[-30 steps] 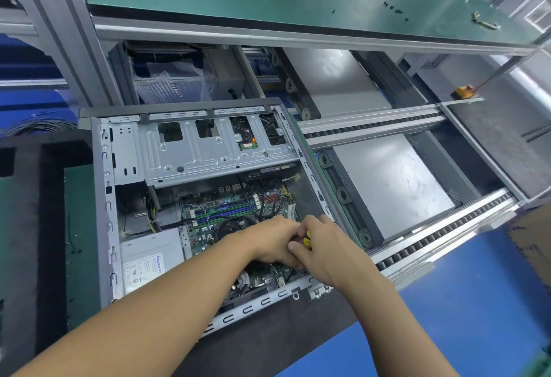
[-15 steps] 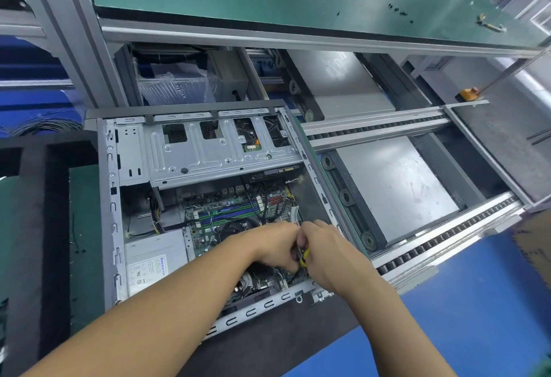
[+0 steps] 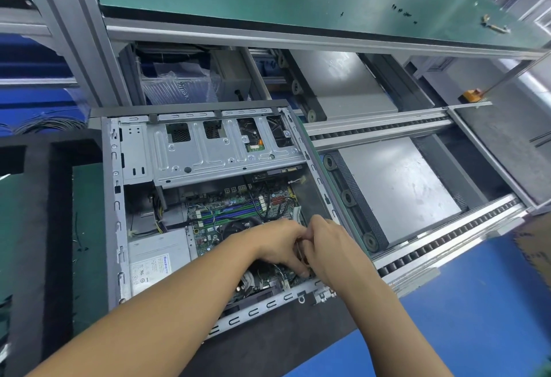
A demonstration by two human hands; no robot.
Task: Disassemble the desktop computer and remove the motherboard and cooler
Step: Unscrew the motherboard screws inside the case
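Conveyor bench (image 3: 372, 126); inside computer case (image 3: 116, 197), curling left hand (image 3: 277, 245), right hand (image 3: 331, 245) over motherboard (image 3: 235, 212), hold unclear; probably unplugging, next pulling straight.

My left hand (image 3: 275, 247) and right hand (image 3: 332, 250) press together, both curled downward, knuckles touching, backs turned up toward me.

Bright even overhead light, wide-angle edge warp, slight blur.
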